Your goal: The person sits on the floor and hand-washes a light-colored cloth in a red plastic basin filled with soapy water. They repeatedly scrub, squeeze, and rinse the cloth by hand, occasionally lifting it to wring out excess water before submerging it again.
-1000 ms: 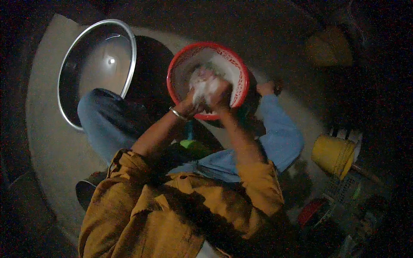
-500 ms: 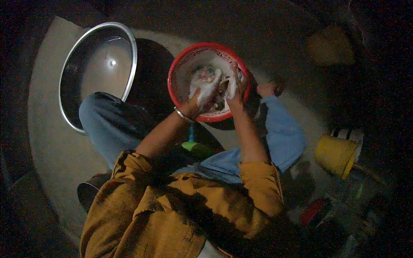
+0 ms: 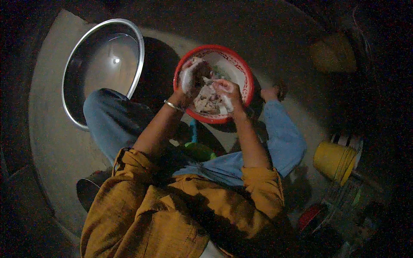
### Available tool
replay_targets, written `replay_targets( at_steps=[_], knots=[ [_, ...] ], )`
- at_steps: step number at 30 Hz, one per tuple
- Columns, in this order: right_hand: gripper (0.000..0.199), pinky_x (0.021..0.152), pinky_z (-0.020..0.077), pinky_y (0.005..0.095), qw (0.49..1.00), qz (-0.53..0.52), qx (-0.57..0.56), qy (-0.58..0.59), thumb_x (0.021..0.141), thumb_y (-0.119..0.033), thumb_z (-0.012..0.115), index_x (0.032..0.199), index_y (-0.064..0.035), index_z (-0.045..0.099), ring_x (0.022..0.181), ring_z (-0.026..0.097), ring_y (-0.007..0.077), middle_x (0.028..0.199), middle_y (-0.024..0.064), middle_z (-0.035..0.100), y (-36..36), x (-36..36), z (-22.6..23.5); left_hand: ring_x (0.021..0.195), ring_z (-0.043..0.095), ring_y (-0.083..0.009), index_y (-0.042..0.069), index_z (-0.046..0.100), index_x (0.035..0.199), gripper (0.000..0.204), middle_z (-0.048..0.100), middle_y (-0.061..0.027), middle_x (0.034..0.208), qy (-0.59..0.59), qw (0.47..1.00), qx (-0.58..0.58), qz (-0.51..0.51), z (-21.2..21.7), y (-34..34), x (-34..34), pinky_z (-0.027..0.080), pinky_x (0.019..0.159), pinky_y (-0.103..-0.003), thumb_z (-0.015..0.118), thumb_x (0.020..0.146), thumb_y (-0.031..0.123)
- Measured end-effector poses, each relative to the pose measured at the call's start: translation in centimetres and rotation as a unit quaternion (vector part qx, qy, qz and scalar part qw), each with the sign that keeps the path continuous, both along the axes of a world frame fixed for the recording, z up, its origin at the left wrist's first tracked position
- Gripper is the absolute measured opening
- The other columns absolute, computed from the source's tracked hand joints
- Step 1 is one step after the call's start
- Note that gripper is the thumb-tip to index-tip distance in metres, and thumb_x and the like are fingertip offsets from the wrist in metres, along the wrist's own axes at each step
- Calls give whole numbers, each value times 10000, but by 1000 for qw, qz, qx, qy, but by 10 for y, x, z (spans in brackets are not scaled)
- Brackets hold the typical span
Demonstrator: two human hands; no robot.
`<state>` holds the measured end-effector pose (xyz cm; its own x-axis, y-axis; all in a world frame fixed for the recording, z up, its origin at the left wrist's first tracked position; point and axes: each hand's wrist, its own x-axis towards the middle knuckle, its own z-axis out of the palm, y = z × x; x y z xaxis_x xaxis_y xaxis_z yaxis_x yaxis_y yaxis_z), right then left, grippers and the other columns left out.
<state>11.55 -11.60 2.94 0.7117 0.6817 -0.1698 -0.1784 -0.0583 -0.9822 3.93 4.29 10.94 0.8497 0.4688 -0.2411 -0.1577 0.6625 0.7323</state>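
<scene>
You have both hands inside the red-rimmed bowl (image 3: pixel 235 68), over the pale lumpy stuff (image 3: pixel 207 103), which lies at its near side with some greenish bits (image 3: pixel 220 71) farther off. Your left hand (image 3: pixel 189 81) is at the bowl's left side, palm whitened, fingers bent inward at the far end; can't tell if they grip anything. Your right hand (image 3: pixel 228 91) is just right of the lumps, fingers curled with the tips drawn close, maybe on a small pale bit, too blurred to tell. Bowl sits between your legs, probably so both arms reach in evenly, and sleeves are rolled up, likely to stay clean; bracelet (image 3: pixel 174 105) is on the left wrist, outside the rim. Big metal basin (image 3: pixel 141 60) stands at far left beside your left knee (image 3: pixel 103 101), seemingly parked within reach. A green thing (image 3: pixel 200 151) is on the near side of the bowl, a yellow bucket (image 3: pixel 333 159) well off right, apparently kept out of your way
</scene>
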Motion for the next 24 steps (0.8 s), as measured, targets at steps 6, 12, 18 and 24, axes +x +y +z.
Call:
replay_targets(
  at_steps=[6, 12, 18, 24],
  knots=[
    [496, 954, 384, 320, 940, -167, 79, 287, 865, -262, 592, 1280, -38, 440, 1123, 476, 159, 1268, 80, 480, -37, 11, 87, 659, 550, -172, 87, 552, 907, 217, 573, -58, 768, 82, 993, -77, 47, 3, 11, 0, 474, 590, -318, 559, 879, 302],
    [326, 957, 425, 377, 937, -147, 221, 226, 885, -224, 579, 1147, -33, 540, 1071, 550, 225, 1120, 91, 580, -35, 20, 78, 615, 512, -100, 99, 575, 922, 347, 575, -12, 730, 221, 950, 0, -219, 25, 0, -1, 402, 521, -251, 545, 884, 444],
    [193, 865, 452, 359, 980, -26, 192, 36, 857, -201, 584, 972, -48, 557, 913, 573, 213, 981, 113, 600, -16, 15, 83, 689, 600, -84, 85, 595, 998, 295, 634, -15, 830, 126, 934, -112, -316, 6, 3, 1, 471, 521, -196, 464, 940, 342],
    [168, 808, 463, 311, 994, 110, -6, -24, 845, -202, 636, 885, -57, 561, 840, 583, 156, 888, 44, 619, -34, 22, 121, 753, 615, -124, 41, 563, 1117, 261, 639, -37, 974, 75, 981, 46, -175, 63, -13, -2, 506, 630, -224, 469, 940, 207]
  ],
)
